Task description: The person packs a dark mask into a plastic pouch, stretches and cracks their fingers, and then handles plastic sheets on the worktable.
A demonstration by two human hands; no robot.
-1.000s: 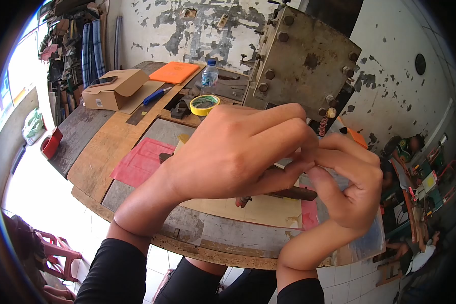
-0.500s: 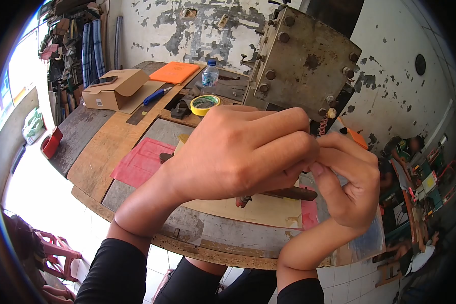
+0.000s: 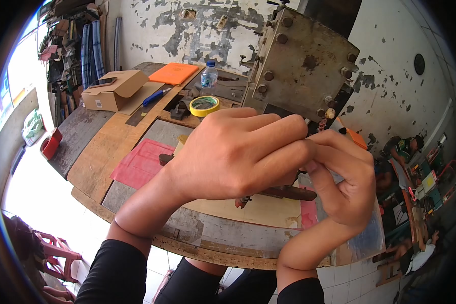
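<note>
My left hand (image 3: 243,152), back toward the camera, is closed with its fingers curled over in the middle of the view. Its fingertips meet those of my right hand (image 3: 343,175), whose thumb and forefinger are pinched together. Whatever lies between the fingers, if anything, is hidden. Both hands are raised above the worktable. Beneath them, partly covered, a dark bar (image 3: 291,193) lies across a pale cream sheet (image 3: 228,211). A red-pink sheet (image 3: 139,164) sticks out to the left of my left hand.
A bolted metal machine (image 3: 309,61) stands behind the hands. Further left on the table are yellow tape (image 3: 204,104), a water bottle (image 3: 209,76), a blue cutter knife (image 3: 156,97), a cardboard box (image 3: 111,93) and an orange packet (image 3: 174,74). Other people (image 3: 405,152) sit at the right.
Both hands have shifted very slightly left while staying together at the fingertips. Nothing on the table has visibly moved.
</note>
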